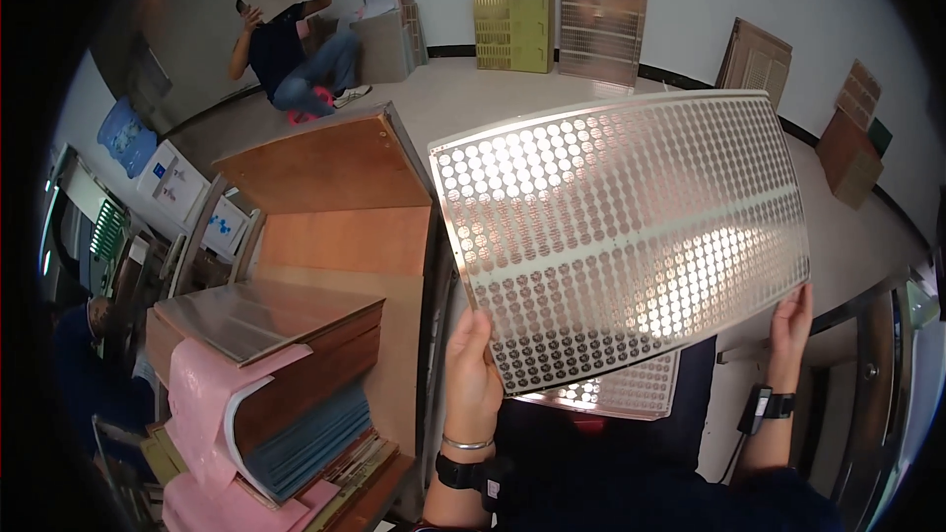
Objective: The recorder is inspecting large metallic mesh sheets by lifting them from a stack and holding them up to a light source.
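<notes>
A large thin circuit board panel [631, 246], covered in rows of shiny round pads, is held up tilted before me. My left hand [471, 369] grips its lower left edge, thumb on the front face. At the lower right corner, my right hand [791, 320] pinches the edge; its fingers behind the sheet are partly hidden. Beneath it, over my lap, lies a second panel [645, 384] with the same round pads, mostly covered by the first. Bright glare washes out parts of the held sheet.
To my left stands a wooden crate-like rack [345, 246] with stacked boards [276, 315], pink sheets [202, 389] and blue sheets [320, 443]. Panels [603, 30] lean along the far wall, with cartons [849, 158] at the right. Another person [296, 59] sits far left, lifting a sheet.
</notes>
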Demonstrator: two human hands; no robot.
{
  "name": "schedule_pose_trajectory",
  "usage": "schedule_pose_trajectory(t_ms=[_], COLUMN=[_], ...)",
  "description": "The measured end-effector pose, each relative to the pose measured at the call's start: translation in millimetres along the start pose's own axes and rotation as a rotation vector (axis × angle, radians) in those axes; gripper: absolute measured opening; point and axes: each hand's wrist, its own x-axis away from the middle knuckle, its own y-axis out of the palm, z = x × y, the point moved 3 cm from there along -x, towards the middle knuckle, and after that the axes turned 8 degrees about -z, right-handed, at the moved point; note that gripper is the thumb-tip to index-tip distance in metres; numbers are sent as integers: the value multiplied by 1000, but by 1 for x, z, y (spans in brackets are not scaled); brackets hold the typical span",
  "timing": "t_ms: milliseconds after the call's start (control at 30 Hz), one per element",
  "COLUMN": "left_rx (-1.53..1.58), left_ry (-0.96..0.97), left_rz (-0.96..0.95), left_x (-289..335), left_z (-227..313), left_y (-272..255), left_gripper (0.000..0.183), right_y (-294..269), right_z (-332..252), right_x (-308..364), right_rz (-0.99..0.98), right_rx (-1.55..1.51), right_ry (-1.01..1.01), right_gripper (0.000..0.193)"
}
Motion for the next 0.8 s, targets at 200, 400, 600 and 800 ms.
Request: schedule_pose_trajectory(t_ms=[200,400,600,800], left_rx=[3,-35,-141,-193], left_ry=[5,35,130,70], left_rz=[36,39,108,98], left_x=[7,8,-3,-24], left_z=[7,13,23,21], left_y=[-8,-12,-26,-58], left_gripper=[29,27,27,30], right_y=[-21,-35,21,66], right_z=[-5,-6,3,-9], right_x=[22,36,37,30], right_rz=[-68,72,100,-17], right_rx=[-109,9,189,474], right_ry=[94,118,135,192], right_gripper=[27,25,28,39])
